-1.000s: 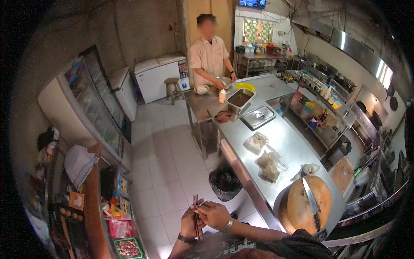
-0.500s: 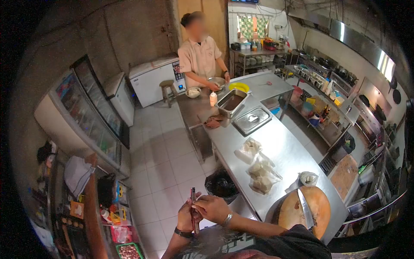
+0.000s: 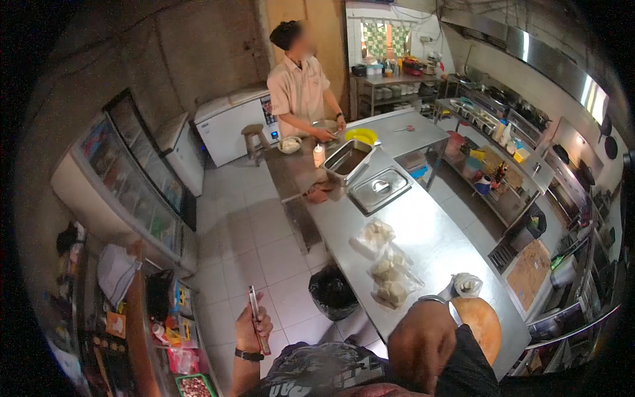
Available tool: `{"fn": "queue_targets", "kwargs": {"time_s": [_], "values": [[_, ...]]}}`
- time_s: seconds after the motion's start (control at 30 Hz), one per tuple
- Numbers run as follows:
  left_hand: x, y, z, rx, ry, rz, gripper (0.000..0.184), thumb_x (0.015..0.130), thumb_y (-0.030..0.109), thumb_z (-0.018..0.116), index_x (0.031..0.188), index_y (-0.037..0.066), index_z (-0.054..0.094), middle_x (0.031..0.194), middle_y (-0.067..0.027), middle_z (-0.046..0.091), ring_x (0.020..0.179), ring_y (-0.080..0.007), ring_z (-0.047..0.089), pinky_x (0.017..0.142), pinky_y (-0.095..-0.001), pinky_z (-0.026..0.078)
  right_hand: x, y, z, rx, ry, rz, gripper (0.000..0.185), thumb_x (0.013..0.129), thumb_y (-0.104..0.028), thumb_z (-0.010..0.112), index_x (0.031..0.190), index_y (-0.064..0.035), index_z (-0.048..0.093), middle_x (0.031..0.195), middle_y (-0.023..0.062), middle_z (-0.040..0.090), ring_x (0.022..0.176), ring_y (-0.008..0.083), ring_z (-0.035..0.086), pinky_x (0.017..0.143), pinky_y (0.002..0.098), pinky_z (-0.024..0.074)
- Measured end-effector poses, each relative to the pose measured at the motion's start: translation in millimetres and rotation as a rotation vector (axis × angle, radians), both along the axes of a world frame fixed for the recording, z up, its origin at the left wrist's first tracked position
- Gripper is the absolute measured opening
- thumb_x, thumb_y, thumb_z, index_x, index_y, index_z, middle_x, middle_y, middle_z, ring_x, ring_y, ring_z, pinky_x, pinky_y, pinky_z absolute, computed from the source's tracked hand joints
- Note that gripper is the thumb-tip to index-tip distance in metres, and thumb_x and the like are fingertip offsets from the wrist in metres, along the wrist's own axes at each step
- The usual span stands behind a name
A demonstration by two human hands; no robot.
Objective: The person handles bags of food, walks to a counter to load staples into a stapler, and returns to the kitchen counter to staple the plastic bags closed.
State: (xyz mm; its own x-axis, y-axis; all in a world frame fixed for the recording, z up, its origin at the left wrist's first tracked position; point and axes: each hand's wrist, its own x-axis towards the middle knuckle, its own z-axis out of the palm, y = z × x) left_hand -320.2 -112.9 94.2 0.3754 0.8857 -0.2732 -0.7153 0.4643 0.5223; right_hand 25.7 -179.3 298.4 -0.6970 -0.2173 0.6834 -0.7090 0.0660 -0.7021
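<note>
- So the left hand (image 3: 247, 329) is holding a slim bar-like thing (image 3: 255, 308), and the fingers are wrapping around its lower half, with the top end poking up past them
- That bar is standing roughly upright with a slight tilt, near side of the scene, left of the counter (image 3: 440, 241) and showing over the tiled floor (image 3: 235, 261), so nothing but the hand is visibly supporting it
- I'm not managing to tell exactly what it is, since it's showing only a narrow, shiny-looking side
- Weight-wise I'm guessing light, because one hand is carrying it without any obvious strain
- It's looking stiff too, running dead straight from end to end, so I'm not expecting any bend or squish
- That shine is making me suspect a smooth, slightly slippery surface, and I'd be treating it as maybe fragile if dropped on those tiles
- For grip I'm favouring the middle of the long sides, thumb opposing fingers; pinching just the tip would be asking for a twist
- The right hand (image 3: 422, 344) is hanging bent at the wrist just left of the round chopping board (image 3: 484, 324), apart from the bar, and its fingers are hiding from view, so I'm not able to tell if it's holding anything
- Plastic bags (image 3: 394, 278) are lying farther up the counter, apart from both hands
</note>
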Motion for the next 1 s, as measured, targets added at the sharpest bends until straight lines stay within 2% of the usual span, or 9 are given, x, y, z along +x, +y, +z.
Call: {"fn": "queue_targets", "kwargs": {"time_s": [0.03, 0.17, 0.33, 0.53, 0.67, 0.7, 0.83, 0.9, 1.0], "values": [[-4, 3, 0, 0.026, 0.018, 0.009, 0.043, 0.102, 0.035, 0.042, 0.133, 0.006, 0.045, 0.070, -0.0020, 0.049, 0.045, -0.0103, 0.040, 0.038, -0.0251, 0.033, 3, -2, 12, 0.017, 0.037, 0.080, 0.022, 0.094, -0.008, 0.046, 0.104, 0.0028, 0.063, 0.077, 0.0149, 0.060, 0.066, 0.0337, 0.059, 0.056, 0.0451, 0.0443], [-12, 8, 3, -0.012, 0.068, 0.118, 0.038, 0.103, 0.031, 0.041, 0.131, 0.007, 0.048, 0.065, -0.0014, 0.050, 0.044, -0.0106, 0.042, 0.035, -0.0248, 0.036, 6, -4, 23, 0.087, 0.012, 0.145, 0.022, 0.094, -0.012, 0.046, 0.100, 0.0029, 0.062, 0.071, 0.0152, 0.056, 0.063, 0.0344, 0.057, 0.055, 0.0465, 0.0429], [-20, 8, 5, -0.027, 0.110, 0.133, 0.039, 0.102, 0.033, 0.042, 0.130, 0.006, 0.048, 0.066, -0.0009, 0.049, 0.044, -0.0102, 0.040, 0.036, -0.0242, 0.034, 4, 5, 14, 0.150, -0.094, 0.166, 0.013, 0.089, -0.010, 0.050, 0.083, -0.0001, 0.056, 0.065, 0.0138, 0.052, 0.060, 0.0366, 0.055, 0.052, 0.0462, 0.0418], [-32, 6, -3, -0.034, 0.087, 0.187, 0.041, 0.102, 0.035, 0.042, 0.132, 0.006, 0.046, 0.066, -0.0014, 0.050, 0.044, -0.0106, 0.041, 0.036, -0.0248, 0.034, -13, 32, -12, 0.291, -0.194, 0.317, 0.008, 0.086, -0.010, 0.053, 0.083, -0.0035, 0.055, 0.064, 0.0141, 0.055, 0.059, 0.0371, 0.057, 0.051, 0.0470, 0.0420], [-42, 0, -7, -0.040, 0.068, 0.251, 0.043, 0.103, 0.036, 0.042, 0.133, 0.006, 0.046, 0.067, -0.0019, 0.052, 0.044, -0.0107, 0.042, 0.037, -0.0248, 0.034, -36, 53, -38, 0.184, -0.319, 0.343, 0.011, 0.086, -0.013, 0.056, 0.083, -0.0023, 0.059, 0.062, 0.0142, 0.056, 0.057, 0.0378, 0.058, 0.052, 0.0457, 0.0435], [-46, -3, -8, -0.044, 0.075, 0.250, 0.043, 0.103, 0.036, 0.042, 0.133, 0.006, 0.046, 0.067, -0.0019, 0.052, 0.044, -0.0107, 0.042, 0.037, -0.0248, 0.034, -45, 57, -36, 0.062, -0.337, 0.349, 0.013, 0.086, -0.012, 0.057, 0.087, -0.0004, 0.063, 0.065, 0.0142, 0.059, 0.058, 0.0360, 0.058, 0.052, 0.0419, 0.0445], [-50, -4, -11, -0.008, 0.086, 0.285, 0.043, 0.103, 0.036, 0.042, 0.133, 0.005, 0.045, 0.070, -0.0023, 0.052, 0.045, -0.0103, 0.041, 0.037, -0.0247, 0.034, -97, 74, -74, 0.097, -0.288, 0.288, 0.018, 0.085, -0.012, 0.060, 0.097, -0.0009, 0.067, 0.067, 0.0118, 0.062, 0.057, 0.0274, 0.059, 0.054, 0.0375, 0.0452], [-51, -3, -13, -0.014, 0.069, 0.306, 0.043, 0.103, 0.036, 0.041, 0.133, 0.005, 0.045, 0.070, -0.0022, 0.052, 0.045, -0.0100, 0.041, 0.037, -0.0244, 0.033, -121, 79, -72, 0.078, -0.414, 0.191, 0.020, 0.085, -0.012, 0.062, 0.101, -0.0025, 0.068, 0.070, 0.0093, 0.064, 0.059, 0.0174, 0.058, 0.054, 0.0335, 0.0438], [-52, 1, -16, 0.030, 0.102, 0.294, 0.044, 0.103, 0.037, 0.041, 0.133, 0.005, 0.045, 0.069, -0.0015, 0.050, 0.045, -0.0100, 0.040, 0.037, -0.0245, 0.033, -154, 79, -60, 0.189, -0.357, 0.132, 0.021, 0.077, -0.007, 0.065, 0.097, -0.0024, 0.069, 0.077, 0.0080, 0.068, 0.067, 0.0141, 0.059, 0.061, 0.0312, 0.0466]]}}
